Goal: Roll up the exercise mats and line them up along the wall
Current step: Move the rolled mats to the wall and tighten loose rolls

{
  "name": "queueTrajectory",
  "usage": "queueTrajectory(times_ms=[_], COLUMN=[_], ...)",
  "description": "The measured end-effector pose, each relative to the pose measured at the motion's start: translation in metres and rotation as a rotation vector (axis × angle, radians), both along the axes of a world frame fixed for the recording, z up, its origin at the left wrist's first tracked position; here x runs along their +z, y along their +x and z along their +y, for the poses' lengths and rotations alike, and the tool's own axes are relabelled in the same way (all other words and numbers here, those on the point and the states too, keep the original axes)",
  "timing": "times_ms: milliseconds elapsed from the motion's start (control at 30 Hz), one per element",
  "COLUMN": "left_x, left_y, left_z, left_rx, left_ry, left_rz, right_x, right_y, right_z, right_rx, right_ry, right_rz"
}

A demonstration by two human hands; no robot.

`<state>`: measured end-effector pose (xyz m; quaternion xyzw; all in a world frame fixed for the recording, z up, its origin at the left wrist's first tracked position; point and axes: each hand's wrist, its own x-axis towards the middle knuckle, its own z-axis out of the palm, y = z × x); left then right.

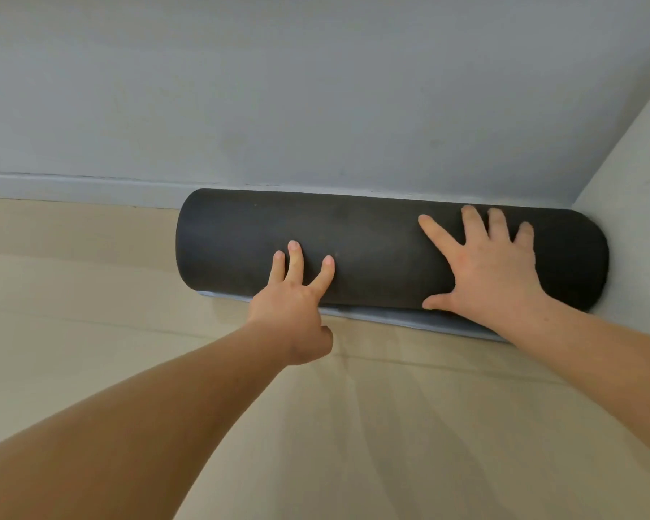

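Rolled mat (372, 249), black, lies centre to right of frame, long side against the grey wall (316, 88) at its skirting (72, 187), right end butted into the corner against the pale side wall (638, 219). Left hand (293, 313), centre frame: fingers straight, tips touching the front of the roll, gripping nothing. Right hand (492, 272), right of centre: flat and spread across the top of the roll, pressing, not curled round it. A blue-grey loose edge (409, 319) pokes out under the roll's near side onto the beige floor (91, 294).

Step looks like seating the roll against the wall. To do it well: push evenly with both palms so the roll stays parallel to the skirting, and turn it slightly so the loose edge is pinned beneath; otherwise it likely unwinds once the hands lift. Let go gently and watch for spring-back.

Containers: none in view, nothing held in anything. Only one mat is visible, so the line-up looks barely begun.
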<state>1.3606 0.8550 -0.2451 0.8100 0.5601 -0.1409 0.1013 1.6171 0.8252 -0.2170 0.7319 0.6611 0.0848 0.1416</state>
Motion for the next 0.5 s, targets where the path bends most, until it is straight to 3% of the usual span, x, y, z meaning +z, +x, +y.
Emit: queueTrajectory(times_ms=[100,367,500], left_x=[-0.005,0.01,0.009], left_y=[0.003,0.02,0.023], left_z=[0.007,0.063,0.066], left_rx=[0.014,0.023,0.035], left_ry=[0.005,0.013,-0.081], left_rz=[-0.007,0.001,0.012], right_x=[-0.011,0.003,-0.001], right_y=[0.002,0.015,0.014], right_z=[0.001,0.056,0.054], right_rx=[0.009,0.029,-0.002], right_ry=[0.006,-0.014,0.001], right_rz=[-0.091,-0.119,-0.115])
